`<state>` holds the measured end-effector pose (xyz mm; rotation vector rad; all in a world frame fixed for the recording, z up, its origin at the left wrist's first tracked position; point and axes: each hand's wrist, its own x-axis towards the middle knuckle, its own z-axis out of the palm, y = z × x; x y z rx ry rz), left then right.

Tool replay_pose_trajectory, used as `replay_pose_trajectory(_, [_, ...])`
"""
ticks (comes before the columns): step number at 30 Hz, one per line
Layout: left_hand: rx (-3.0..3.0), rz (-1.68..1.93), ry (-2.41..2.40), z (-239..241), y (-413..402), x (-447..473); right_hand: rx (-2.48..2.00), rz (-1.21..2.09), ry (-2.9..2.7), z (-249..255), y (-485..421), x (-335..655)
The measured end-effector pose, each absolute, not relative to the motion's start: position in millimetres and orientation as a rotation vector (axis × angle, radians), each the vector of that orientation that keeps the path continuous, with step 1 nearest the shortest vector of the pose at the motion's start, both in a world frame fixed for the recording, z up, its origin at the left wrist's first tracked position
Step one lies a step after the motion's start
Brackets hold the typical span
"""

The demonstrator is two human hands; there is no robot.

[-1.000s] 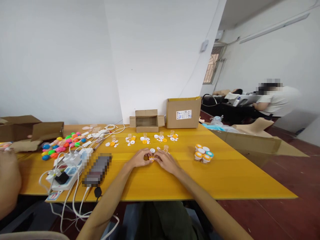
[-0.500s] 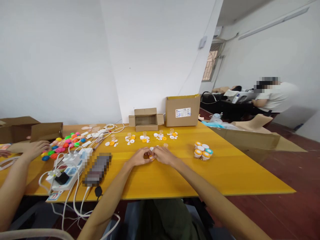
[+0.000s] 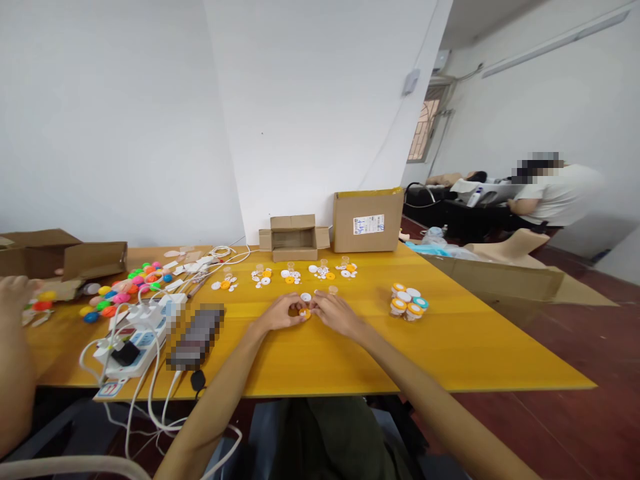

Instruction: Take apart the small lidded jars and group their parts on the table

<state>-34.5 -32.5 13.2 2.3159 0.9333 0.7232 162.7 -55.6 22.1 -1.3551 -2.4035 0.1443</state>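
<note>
My left hand [image 3: 279, 313] is closed around the edge of a round orange cap [image 3: 305, 314], with small white parts on it. Close by on the right, my right hand [image 3: 334, 315] has its fingers pinched together; a small white bit shows near the fingertips, too small to name. A white round cap [image 3: 305, 297] lies just beyond my hands. Behind my right hand stands a small clear cup [image 3: 333, 291]. Farther back, several clusters of white and orange round parts [image 3: 290, 277] sit in a row, each with a clear cup.
Stacked round containers with orange, white and teal lids [image 3: 409, 304] stand to the right. An open small carton [image 3: 295, 255] and a larger box [image 3: 368, 220] are at the wall. Left are a power strip [image 3: 145, 340], a phone [image 3: 196, 337], colourful balls [image 3: 123, 297] and a co-worker's arm [image 3: 15, 360].
My right hand has drawn slightly back to the right from the orange cap, which shows more now. The co-worker's hand has moved left, away from the balls.
</note>
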Motion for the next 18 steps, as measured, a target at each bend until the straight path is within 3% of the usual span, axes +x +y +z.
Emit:
replay_pose_trajectory(10, [2.289,0.709,0.905,9.7,-28.6,-36.9,-1.483,0.052,-2.433,12.1,-57.8,181.3])
replay_pose_trajectory(18, [2.290,0.698,0.895,9.2,-27.2,-37.8,-1.278,0.118,-2.432,26.7,-57.3,169.2])
